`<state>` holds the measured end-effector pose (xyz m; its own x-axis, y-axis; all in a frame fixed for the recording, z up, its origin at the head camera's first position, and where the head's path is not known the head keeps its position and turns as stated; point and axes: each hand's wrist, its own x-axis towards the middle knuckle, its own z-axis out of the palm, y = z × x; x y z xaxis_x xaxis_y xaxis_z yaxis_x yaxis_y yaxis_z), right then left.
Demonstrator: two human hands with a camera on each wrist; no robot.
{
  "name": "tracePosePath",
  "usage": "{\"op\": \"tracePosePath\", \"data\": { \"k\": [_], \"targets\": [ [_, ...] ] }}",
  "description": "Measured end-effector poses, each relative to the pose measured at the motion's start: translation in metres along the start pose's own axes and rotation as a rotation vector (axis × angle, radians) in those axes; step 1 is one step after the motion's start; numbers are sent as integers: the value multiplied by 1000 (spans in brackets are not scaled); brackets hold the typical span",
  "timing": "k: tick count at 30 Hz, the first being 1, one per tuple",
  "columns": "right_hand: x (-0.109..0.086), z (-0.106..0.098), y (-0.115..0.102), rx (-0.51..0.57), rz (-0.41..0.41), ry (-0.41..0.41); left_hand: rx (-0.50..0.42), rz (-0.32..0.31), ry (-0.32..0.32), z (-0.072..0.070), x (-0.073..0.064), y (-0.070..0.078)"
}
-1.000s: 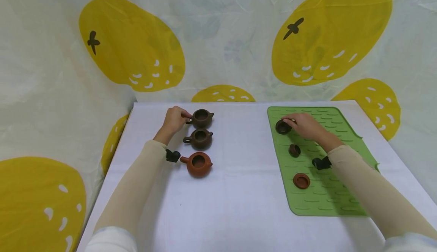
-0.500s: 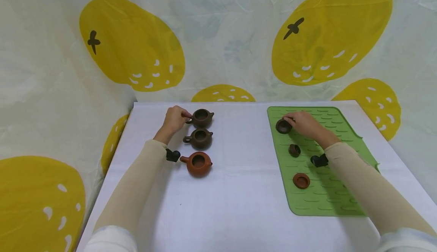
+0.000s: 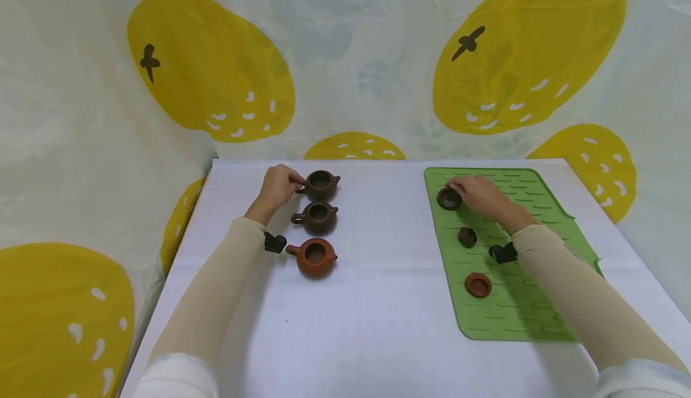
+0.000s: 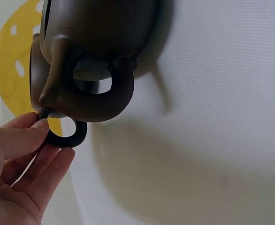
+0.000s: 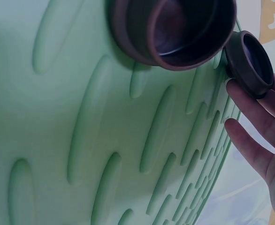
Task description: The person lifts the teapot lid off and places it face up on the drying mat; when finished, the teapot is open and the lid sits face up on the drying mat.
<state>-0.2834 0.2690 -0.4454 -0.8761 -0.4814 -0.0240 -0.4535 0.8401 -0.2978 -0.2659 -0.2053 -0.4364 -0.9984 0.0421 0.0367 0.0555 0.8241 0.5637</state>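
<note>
In the head view my left hand (image 3: 279, 186) is at the handle of the farthest dark brown teapot (image 3: 322, 186). The left wrist view shows thumb and fingers pinching that handle (image 4: 67, 140). A second dark brown teapot (image 3: 320, 218) and a reddish-brown teapot (image 3: 316, 259) stand nearer, all uncovered, spouts to the right. At the green mat's far left corner, my right hand (image 3: 480, 195) pinches a dark teapot lid (image 3: 449, 198) by its edge. Closer on the mat lie a smaller dark lid (image 3: 467, 237) and a reddish-brown lid (image 3: 478, 285).
The ridged green mat (image 3: 518, 317) covers the right part of the white-clothed table (image 3: 378, 326). A pale curtain (image 3: 361, 56) with large yellow fruit prints hangs behind and at the left. A black wrist mount (image 3: 275, 243) sits close to the reddish-brown teapot's handle.
The dark lid in my right hand has changed its tilt and shifted slightly, with the right forearm moving a little left. My left hand keeps its hold on the teapot handle.
</note>
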Motion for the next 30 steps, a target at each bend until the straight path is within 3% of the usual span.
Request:
{"op": "tracePosePath", "data": {
  "k": [23,30],
  "targets": [
    [-5,2,2,-5,-11,0,26,-5,-3,0,0,2],
    [-6,2,3,13,21,-23,31,1,4,0,-1,3]
  ]
}}
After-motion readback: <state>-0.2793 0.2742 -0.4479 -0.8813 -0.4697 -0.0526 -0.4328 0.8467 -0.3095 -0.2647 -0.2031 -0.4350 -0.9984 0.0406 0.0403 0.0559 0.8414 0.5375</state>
